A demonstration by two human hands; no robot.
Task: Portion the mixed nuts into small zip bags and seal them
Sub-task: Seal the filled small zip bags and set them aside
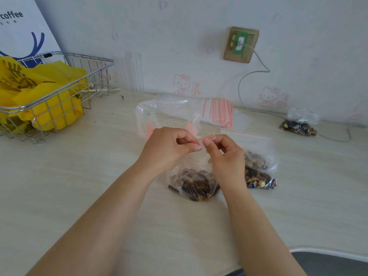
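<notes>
Pinching the red zip strip of the nut-filled bag (194, 184) mid-table, left hand (169, 148) and right hand (227, 156) grasp its stiffest part; the thin film below looks limp, slippery.

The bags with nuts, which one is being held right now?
The nearest bag, its red zip strip pinched by both the left hand and right hand; the others lie untouched.
</notes>
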